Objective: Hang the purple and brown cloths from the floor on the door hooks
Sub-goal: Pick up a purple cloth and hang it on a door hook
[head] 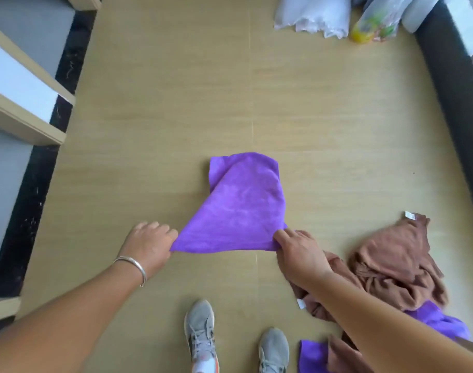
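While both my hands, left (149,244) and right (297,254), pinch the purple cloth's (240,205) near corners, its far end drags on the floor (149,130); next I'd lift it toward the hooks, unseen here.

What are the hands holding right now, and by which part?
Both hold the purple cloth: the left hand pinches its near-left corner, the right hand its near-right corner. Its far end appears to rest on the floor.
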Motion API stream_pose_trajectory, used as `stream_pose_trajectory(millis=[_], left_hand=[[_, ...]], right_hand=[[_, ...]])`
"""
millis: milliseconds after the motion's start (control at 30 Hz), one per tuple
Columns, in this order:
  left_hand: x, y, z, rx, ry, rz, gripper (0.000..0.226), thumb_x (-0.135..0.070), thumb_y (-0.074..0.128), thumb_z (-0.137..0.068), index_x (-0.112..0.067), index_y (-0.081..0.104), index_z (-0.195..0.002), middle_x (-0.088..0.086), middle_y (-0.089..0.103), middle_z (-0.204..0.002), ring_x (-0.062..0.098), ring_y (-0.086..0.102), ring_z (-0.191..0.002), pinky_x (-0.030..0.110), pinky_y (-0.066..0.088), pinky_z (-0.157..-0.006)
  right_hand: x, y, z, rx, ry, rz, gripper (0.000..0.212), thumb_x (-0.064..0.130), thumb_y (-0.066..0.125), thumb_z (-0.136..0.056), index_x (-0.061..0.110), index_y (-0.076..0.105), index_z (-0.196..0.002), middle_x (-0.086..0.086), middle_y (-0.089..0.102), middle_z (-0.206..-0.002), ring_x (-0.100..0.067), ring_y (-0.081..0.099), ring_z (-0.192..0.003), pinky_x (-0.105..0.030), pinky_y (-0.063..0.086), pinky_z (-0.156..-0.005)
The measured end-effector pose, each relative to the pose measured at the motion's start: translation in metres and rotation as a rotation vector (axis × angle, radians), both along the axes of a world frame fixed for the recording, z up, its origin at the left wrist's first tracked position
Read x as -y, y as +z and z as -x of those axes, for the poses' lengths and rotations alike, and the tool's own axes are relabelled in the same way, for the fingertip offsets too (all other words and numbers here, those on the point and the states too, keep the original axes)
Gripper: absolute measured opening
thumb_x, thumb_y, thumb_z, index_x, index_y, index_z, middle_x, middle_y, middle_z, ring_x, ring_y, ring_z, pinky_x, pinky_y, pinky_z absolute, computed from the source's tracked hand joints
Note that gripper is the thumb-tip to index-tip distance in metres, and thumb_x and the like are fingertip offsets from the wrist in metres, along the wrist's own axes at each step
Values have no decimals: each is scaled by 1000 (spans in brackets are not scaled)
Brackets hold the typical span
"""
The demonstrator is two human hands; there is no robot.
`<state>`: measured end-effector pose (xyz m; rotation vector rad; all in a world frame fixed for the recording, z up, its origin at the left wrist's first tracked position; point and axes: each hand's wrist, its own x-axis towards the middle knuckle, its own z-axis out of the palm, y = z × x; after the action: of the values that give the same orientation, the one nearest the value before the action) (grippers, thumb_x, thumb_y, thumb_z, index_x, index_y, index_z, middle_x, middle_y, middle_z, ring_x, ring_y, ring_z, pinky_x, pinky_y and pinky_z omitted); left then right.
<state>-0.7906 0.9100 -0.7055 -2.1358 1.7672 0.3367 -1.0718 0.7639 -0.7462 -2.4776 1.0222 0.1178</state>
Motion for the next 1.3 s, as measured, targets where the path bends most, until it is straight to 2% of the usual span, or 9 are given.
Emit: stream_pose_trajectory(millis=[167,267,367,500,733,867,967,1100,1300], left_hand=[[-93,-79,53,-68,-83,-59,36,-5,88,-33,-17,61,-55,1,53,-49,22,57,-48,30,51,-53],[-134,-120,78,-127,-62,-173,30,-10,85,-47,-19,67,-70,-1,58,-60,23,61,-58,31,51,-57],[-165,-154,91,-156,15,-219,29,-13,60,-78,-23,61,-105,-1,61,-92,25,61,-89,34,44,-73],[-186,-183,91,-302,31,-217,40,-2,68,-62,-17,65,-99,2,63,-84,27,63,-76,31,49,-62],[-183,-247,75,-623,791,-26,19,-12,75,-73,-30,69,-77,-8,71,-76,21,65,-74,32,50,-66],[-140,-299,45,-835,1028,214,20,-15,75,-80,-33,67,-74,-7,71,-73,10,64,-68,25,49,-68],[-94,-338,15,-869,1066,358,13,-23,66,-89,-25,66,-77,-6,66,-68,8,55,-62,21,45,-62],[-23,-389,-30,-803,1015,478,32,-30,53,-95,-4,62,-80,4,45,-66,17,37,-62,31,34,-59],[71,-455,-88,-610,850,470,29,-30,55,-92,-11,61,-71,1,54,-59,23,47,-59,29,36,-57]], right_hand=[[-73,-76,49,-288,164,-98,30,2,51,-64,21,54,-87,3,57,-76,-27,57,-74,-35,35,-70],[-109,-110,71,-442,200,-80,32,1,50,-67,23,51,-91,5,54,-80,-25,57,-79,-35,32,-70],[-128,-136,80,-504,181,-47,28,1,52,-70,20,54,-89,1,58,-79,-27,60,-78,-37,36,-70],[-136,-167,93,-547,161,-84,29,0,47,-74,19,53,-95,0,59,-88,-27,63,-83,-37,38,-71],[-115,-225,101,-233,-302,-302,14,9,61,-82,20,68,-89,-1,69,-84,-27,62,-77,-30,38,-63],[-65,-265,78,-32,-514,-276,7,22,63,-87,25,69,-87,4,67,-75,-17,59,-70,-25,36,-62],[-18,-297,51,59,-564,-235,12,27,59,-91,23,70,-89,4,68,-80,-16,59,-76,-26,36,-68],[44,-338,10,138,-529,-171,14,23,57,-92,20,71,-89,2,65,-76,-16,54,-71,-25,29,-60],[136,-410,-40,79,-394,63,17,21,54,-91,20,71,-95,-6,68,-98,-28,60,-90,-32,42,-69]])
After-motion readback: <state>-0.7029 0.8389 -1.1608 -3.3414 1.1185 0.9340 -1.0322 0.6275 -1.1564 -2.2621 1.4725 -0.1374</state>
